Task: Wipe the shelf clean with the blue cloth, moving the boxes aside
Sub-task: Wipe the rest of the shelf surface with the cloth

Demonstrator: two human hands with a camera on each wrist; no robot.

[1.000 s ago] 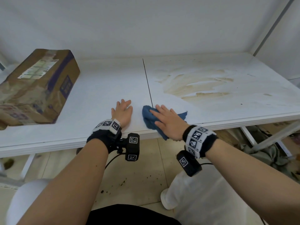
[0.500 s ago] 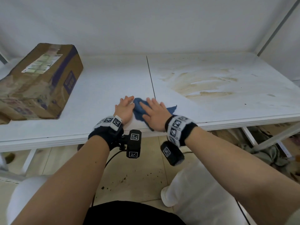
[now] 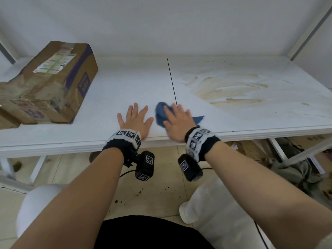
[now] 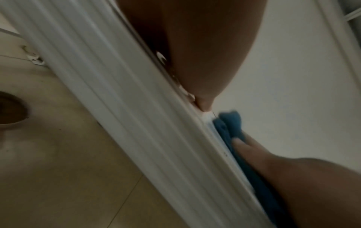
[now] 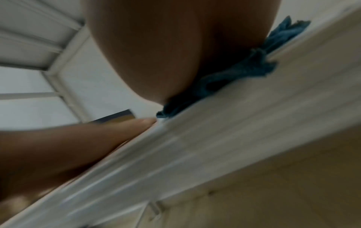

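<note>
Taking the dark seam (image 3: 172, 81) that runs front to back across the shelf (image 3: 115, 90) as the landmark: far to the left of it, at the shelf's left end, sits a worn cardboard box (image 3: 48, 85), taped shut with a shipping label on top. What is inside cannot be seen. It is the only box in view and stands well apart from both hands.

Nearer the seam, still on its left and close to the front edge, the left hand (image 3: 135, 119) lies flat on the bare shelf, fingers spread and straight, holding nothing. It looks like a brace for the body.

Just left of the seam's near end, the blue cloth (image 3: 161, 114) is bunched under the right hand (image 3: 177, 121), which presses it down with a flat palm and extended fingers rather than gripping it. A corner of the cloth pokes out to the right of the seam, and the right wrist view shows some of it hanging over the shelf's front lip.

To the right of the seam spreads a broad brownish stain (image 3: 228, 88), streaked and apparently untouched.

The step in hand appears to be wiping the front middle strip of the shelf. The next move likely calls for carrying the cloth rightward and deeper across the seam, with firm pressure over the stain. The patch beneath the box would need the box shifted before it can be wiped.
</note>
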